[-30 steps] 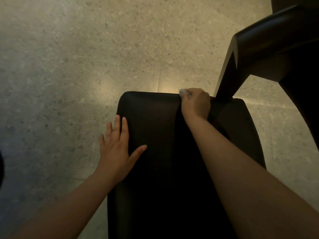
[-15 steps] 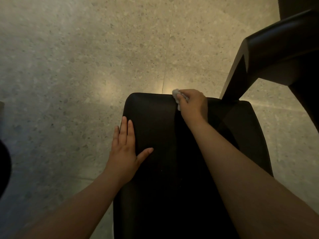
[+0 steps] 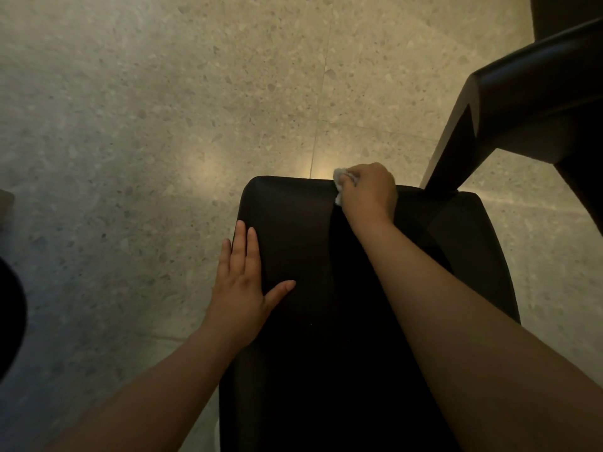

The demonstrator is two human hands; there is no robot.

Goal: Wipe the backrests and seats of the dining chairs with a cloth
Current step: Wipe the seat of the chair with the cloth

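Note:
A black dining chair seat (image 3: 293, 223) fills the lower middle of the head view, its far edge towards the floor. My right hand (image 3: 368, 194) grips a small pale cloth (image 3: 339, 177) at the far edge of the seat, near its middle. Only a little of the cloth shows past my fingers. My left hand (image 3: 243, 278) lies flat on the left side of the seat, fingers straight and thumb spread.
A dark table frame with a slanted leg (image 3: 456, 145) stands at the upper right, its foot just beyond the seat's far right corner. Speckled terrazzo floor (image 3: 163, 125) surrounds the chair. A dark rounded shape (image 3: 9, 321) sits at the left edge.
My right hand with the cloth has shifted slightly left along the seat's far edge, and more cloth shows. My left hand stays flat on the seat.

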